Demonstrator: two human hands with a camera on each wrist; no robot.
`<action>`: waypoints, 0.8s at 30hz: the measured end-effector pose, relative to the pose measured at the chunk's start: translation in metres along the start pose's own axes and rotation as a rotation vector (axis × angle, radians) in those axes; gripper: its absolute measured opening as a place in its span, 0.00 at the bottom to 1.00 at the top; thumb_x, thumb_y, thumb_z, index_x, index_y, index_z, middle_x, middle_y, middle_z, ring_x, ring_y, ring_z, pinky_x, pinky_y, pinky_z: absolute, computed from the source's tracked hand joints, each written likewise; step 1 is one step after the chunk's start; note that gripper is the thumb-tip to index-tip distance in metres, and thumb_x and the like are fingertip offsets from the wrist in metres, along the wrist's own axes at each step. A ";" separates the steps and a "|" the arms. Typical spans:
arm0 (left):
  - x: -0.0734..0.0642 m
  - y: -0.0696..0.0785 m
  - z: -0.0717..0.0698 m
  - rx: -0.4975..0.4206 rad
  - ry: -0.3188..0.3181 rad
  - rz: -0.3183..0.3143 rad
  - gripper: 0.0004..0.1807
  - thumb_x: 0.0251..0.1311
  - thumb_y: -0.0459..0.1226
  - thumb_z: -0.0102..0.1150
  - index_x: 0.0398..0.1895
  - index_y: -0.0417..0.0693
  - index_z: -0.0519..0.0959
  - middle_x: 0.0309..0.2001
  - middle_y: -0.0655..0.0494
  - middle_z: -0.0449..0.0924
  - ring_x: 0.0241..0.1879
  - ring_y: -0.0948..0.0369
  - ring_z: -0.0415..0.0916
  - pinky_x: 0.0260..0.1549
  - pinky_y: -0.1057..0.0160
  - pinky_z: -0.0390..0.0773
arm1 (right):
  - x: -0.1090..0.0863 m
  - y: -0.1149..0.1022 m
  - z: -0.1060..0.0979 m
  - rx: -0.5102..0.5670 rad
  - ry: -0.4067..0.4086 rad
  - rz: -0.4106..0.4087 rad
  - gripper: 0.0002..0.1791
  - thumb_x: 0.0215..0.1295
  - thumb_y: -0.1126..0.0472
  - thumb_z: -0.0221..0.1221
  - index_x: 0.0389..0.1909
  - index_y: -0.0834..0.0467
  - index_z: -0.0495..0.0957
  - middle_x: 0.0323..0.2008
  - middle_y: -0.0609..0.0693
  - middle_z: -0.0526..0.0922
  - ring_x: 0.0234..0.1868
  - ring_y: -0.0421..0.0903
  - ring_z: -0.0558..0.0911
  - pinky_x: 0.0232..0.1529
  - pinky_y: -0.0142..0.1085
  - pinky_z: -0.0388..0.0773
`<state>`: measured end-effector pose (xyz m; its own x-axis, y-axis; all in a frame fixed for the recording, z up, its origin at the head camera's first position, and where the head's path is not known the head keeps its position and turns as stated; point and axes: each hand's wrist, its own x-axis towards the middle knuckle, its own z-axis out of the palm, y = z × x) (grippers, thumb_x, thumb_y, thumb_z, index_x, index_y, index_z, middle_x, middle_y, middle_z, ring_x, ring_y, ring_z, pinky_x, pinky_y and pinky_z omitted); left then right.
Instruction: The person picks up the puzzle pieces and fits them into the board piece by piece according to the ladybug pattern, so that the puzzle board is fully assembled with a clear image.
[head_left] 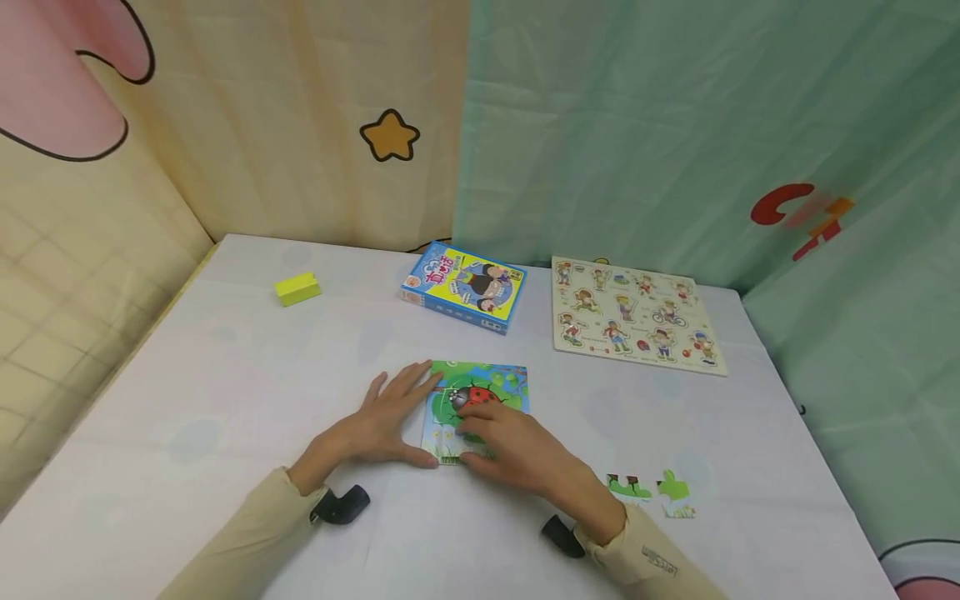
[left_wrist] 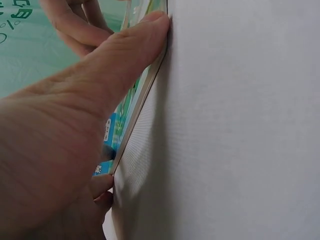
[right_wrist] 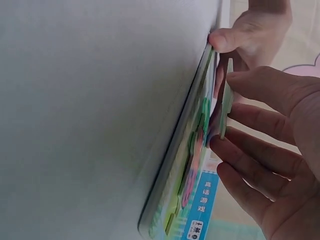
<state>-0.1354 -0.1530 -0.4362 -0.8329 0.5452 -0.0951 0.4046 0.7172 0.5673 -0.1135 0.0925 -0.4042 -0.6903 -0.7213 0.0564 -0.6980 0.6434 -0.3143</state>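
Observation:
A square ladybug jigsaw puzzle [head_left: 517, 382] lies on the table in the head view, partly covered by both hands. My left hand [head_left: 378, 427] steadies its left side, fingers stretched toward the upper corner and thumb at the lower corner. In the left wrist view that thumb [left_wrist: 142, 42] rests along the puzzle's edge. My right hand [head_left: 517, 446] is over the lower right of the puzzle. Seen from the right wrist, its thumb and fingers pinch a thin puzzle piece [right_wrist: 226, 107] tilted just above the board. Two loose puzzle pieces, one green [head_left: 677, 492] and one green-and-brown [head_left: 628, 487], lie beyond the right wrist.
Behind the puzzle stands a blue and yellow game box [head_left: 465, 287]. To its right lies a wooden board with printed children figures [head_left: 637, 312]. A yellow-green block [head_left: 297, 289] sits at the back left. Curtains [head_left: 600, 125] hang close behind the white table [head_left: 247, 375].

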 end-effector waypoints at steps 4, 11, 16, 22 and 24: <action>0.000 0.001 0.000 0.002 -0.004 -0.008 0.63 0.45 0.57 0.77 0.79 0.43 0.52 0.81 0.41 0.43 0.79 0.40 0.38 0.72 0.29 0.34 | 0.005 -0.001 0.003 -0.029 0.010 0.008 0.17 0.64 0.54 0.67 0.51 0.56 0.84 0.60 0.51 0.81 0.61 0.47 0.80 0.61 0.41 0.79; 0.002 0.002 0.000 0.005 -0.004 -0.010 0.64 0.44 0.58 0.76 0.79 0.41 0.53 0.81 0.41 0.43 0.79 0.40 0.39 0.72 0.28 0.36 | 0.013 -0.001 0.008 -0.042 -0.013 -0.018 0.16 0.65 0.54 0.66 0.51 0.57 0.84 0.58 0.51 0.82 0.61 0.48 0.79 0.62 0.41 0.78; 0.003 0.002 -0.001 0.033 0.007 -0.008 0.64 0.42 0.60 0.77 0.78 0.42 0.54 0.80 0.41 0.46 0.79 0.41 0.42 0.72 0.28 0.39 | 0.015 -0.002 0.009 -0.041 -0.027 -0.015 0.16 0.65 0.55 0.66 0.50 0.58 0.85 0.58 0.52 0.83 0.62 0.48 0.79 0.63 0.42 0.77; 0.002 0.002 -0.003 0.041 -0.002 -0.021 0.64 0.43 0.61 0.76 0.79 0.43 0.54 0.80 0.42 0.47 0.79 0.41 0.42 0.73 0.30 0.39 | 0.018 -0.005 0.008 -0.050 -0.051 -0.017 0.15 0.65 0.56 0.67 0.49 0.58 0.86 0.56 0.52 0.85 0.61 0.49 0.79 0.64 0.42 0.77; 0.002 0.002 -0.004 0.041 -0.002 -0.021 0.62 0.46 0.61 0.74 0.79 0.43 0.54 0.80 0.42 0.47 0.79 0.41 0.42 0.73 0.29 0.39 | 0.019 -0.006 0.008 -0.061 -0.055 -0.022 0.14 0.64 0.57 0.67 0.48 0.58 0.86 0.55 0.52 0.85 0.61 0.49 0.80 0.63 0.41 0.77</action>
<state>-0.1379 -0.1525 -0.4321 -0.8404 0.5310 -0.1084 0.4026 0.7456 0.5311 -0.1208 0.0725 -0.4084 -0.6644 -0.7473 0.0102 -0.7243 0.6405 -0.2551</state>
